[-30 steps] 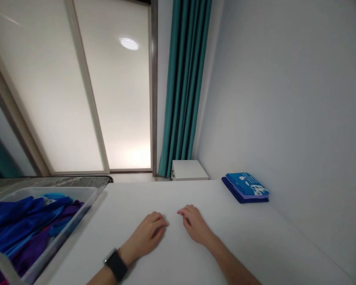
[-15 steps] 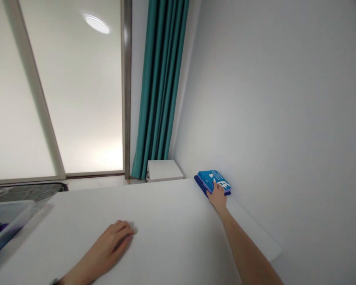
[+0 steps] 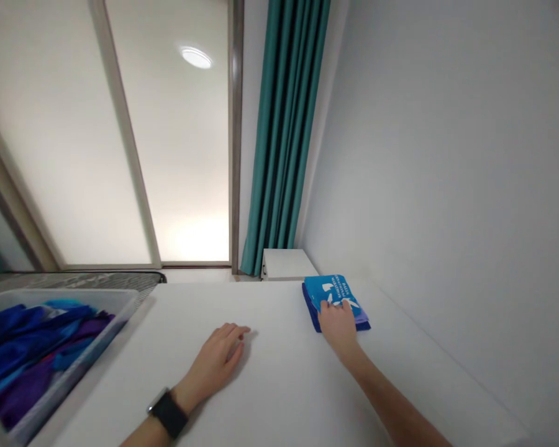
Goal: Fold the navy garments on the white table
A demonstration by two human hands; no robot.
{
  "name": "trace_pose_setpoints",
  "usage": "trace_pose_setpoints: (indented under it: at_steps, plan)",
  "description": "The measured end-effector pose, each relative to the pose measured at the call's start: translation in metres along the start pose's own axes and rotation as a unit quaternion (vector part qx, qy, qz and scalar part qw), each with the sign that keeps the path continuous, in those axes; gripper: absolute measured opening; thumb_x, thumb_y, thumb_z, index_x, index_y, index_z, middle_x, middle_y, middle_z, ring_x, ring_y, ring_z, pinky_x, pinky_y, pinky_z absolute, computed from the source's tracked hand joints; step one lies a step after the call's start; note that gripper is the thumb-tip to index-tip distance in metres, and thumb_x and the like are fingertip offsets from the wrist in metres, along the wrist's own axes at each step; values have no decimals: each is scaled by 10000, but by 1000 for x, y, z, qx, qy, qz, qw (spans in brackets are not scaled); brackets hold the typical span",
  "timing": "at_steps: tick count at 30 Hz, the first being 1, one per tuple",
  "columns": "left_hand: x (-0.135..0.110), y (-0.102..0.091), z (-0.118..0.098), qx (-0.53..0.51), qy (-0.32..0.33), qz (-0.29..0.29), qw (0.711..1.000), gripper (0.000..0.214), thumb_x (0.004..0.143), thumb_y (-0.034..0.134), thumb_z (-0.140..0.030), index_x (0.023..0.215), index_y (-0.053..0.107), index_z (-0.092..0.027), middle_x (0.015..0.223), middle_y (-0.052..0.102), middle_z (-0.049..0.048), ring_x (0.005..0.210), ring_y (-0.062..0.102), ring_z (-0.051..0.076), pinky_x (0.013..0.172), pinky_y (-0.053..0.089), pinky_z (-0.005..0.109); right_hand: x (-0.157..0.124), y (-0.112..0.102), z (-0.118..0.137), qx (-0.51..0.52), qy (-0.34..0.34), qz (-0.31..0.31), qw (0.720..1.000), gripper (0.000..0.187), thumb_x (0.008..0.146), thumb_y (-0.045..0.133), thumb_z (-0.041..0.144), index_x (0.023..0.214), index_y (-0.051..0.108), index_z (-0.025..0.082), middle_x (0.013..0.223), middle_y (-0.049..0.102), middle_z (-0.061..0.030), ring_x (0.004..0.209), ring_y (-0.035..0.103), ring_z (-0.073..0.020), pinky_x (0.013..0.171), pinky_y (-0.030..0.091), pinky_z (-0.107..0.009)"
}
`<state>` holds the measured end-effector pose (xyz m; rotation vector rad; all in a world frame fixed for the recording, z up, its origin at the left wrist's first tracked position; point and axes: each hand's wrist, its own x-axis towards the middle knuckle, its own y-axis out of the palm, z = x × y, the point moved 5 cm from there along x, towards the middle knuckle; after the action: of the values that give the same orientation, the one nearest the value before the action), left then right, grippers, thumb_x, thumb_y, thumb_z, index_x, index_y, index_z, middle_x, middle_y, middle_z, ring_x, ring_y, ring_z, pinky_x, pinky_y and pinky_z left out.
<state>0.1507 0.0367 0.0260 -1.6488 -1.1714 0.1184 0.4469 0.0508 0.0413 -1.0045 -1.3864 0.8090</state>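
A small stack of folded T-shirts lies on the white table near the wall. Its top one is bright blue with white print, and purple and dark blue layers show beneath. My right hand has its fingers curled onto the near side of the stack; the thumb is partly hidden. To the left, my left hand rests on the white tabletop with fingers loosely bent and apart, holding nothing. A black watch is on that wrist.
A translucent plastic bin with crumpled blue and purple clothes stands at the left. The wall borders the right side. Beyond the far edge are a low white cabinet, a green curtain and frosted sliding doors.
The view has turned left, bringing more of the bin into sight. The stack has slid away from the wall toward me, under my right hand. My left hand stays on the tabletop.
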Motion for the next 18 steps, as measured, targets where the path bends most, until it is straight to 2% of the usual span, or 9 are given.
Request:
trace_pose_setpoints:
  at_steps: [2,5,7,9,11,14,18]
  plan:
    - [1,-7,8,-2,-32,-34,999,294,905,441,-222,1161,584,-202,981,654,74,936,607,224,858,499,395,-9,-10,50,14,-57,-22,998,234,890,450,129,906,684,129,719,703,-164,734,658,-267,940,343,-473]
    - [2,-20,20,-8,-68,-82,994,331,916,445,-255,1225,536,-180,1020,634,86,982,590,225,902,488,413,-23,-22,121,72,-139,-22,987,235,889,465,121,958,689,112,758,710,-176,759,655,-277,930,356,-489]
    - [2,-31,25,-1,-77,-119,990,364,913,450,-253,1263,514,-179,1098,606,100,1055,560,232,950,465,430,-33,-29,158,119,-189,-21,975,238,905,493,167,1047,669,92,869,715,-200,856,649,-296,934,363,-490]
    - [0,-40,25,20,-69,-143,987,390,894,453,-222,1277,520,-193,1209,561,112,1146,510,247,1002,425,458,-41,-36,181,173,-223,-20,959,257,921,508,227,1101,649,109,1016,702,-197,986,621,-305,945,368,-485]
    - [-1,-47,23,47,-48,-134,989,390,869,453,-180,1240,565,-218,1282,532,102,1207,469,261,1045,372,495,-44,-39,190,238,-230,-18,943,261,943,483,258,1124,644,159,1132,682,-151,1093,582,-288,965,364,-469]
    - [-1,-52,19,68,-26,-86,994,331,876,446,-174,1143,627,-244,1242,578,67,1195,489,254,1083,303,531,-40,-37,181,334,-203,0,920,290,973,416,248,1141,651,220,1195,673,-81,1161,559,-240,987,364,-432]
    - [0,-59,18,41,-34,-72,996,289,878,508,-246,1145,616,-219,1195,594,89,1141,519,256,1031,385,478,-27,-24,151,428,-146,1,892,341,981,369,292,1123,667,208,1145,695,-82,1097,602,-227,973,410,-406]
